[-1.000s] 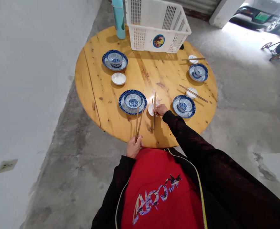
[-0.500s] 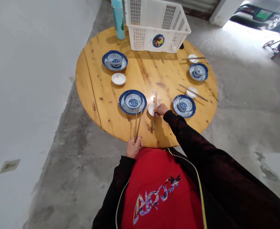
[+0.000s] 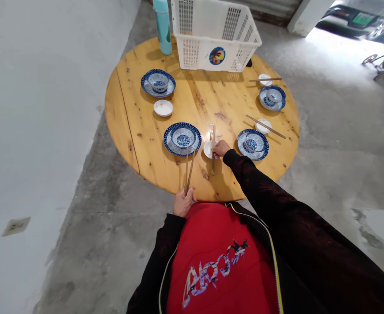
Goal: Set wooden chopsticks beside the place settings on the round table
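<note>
My left hand (image 3: 183, 202) is closed on the near ends of a pair of wooden chopsticks (image 3: 189, 169), held at the near edge of the round wooden table (image 3: 198, 100). Their tips point toward a blue patterned plate with a bowl on it (image 3: 182, 138). My right hand (image 3: 221, 148) is pinched on a second pair of chopsticks (image 3: 213, 150) that lies across a small white dish (image 3: 208, 149) just right of that plate.
Three more blue plate-and-bowl sets (image 3: 158, 82) (image 3: 253, 144) (image 3: 272, 97) stand around the table, with small white dishes (image 3: 163, 107) and chopsticks (image 3: 265, 126) beside some. A white plastic basket (image 3: 213, 35) and a teal bottle (image 3: 163, 26) stand at the far edge. Concrete floor surrounds the table.
The right hand has nudged its chopsticks slightly, straightening them over the white dish. The left hand and its chopsticks have barely moved.
</note>
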Demonstrator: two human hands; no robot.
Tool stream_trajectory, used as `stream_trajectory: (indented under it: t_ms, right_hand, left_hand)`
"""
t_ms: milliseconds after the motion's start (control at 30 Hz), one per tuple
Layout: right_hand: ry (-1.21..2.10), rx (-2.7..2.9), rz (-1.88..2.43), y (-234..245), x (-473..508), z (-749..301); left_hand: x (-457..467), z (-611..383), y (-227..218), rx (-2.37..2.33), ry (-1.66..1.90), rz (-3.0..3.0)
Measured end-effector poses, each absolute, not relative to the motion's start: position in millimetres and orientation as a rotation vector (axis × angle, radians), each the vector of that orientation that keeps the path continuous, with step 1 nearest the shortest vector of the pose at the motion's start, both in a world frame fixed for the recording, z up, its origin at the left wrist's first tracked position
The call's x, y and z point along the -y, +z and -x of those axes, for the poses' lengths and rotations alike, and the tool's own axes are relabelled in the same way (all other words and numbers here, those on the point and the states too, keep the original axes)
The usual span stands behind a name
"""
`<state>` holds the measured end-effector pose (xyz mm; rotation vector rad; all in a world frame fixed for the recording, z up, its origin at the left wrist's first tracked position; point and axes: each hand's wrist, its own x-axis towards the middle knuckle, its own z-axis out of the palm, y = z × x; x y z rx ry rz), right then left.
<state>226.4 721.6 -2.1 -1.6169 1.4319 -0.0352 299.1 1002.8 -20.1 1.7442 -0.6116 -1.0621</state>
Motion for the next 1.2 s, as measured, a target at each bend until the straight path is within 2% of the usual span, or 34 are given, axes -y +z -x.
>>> stream_trajectory:
  t_ms: [1200]
  right_hand:
    - [-0.036,-1.460,1.736,-2.8,-726.2,-224.9]
  left_hand:
    - [-1007.7,-301.3,-19.2,0.579,-1.077,-1.745]
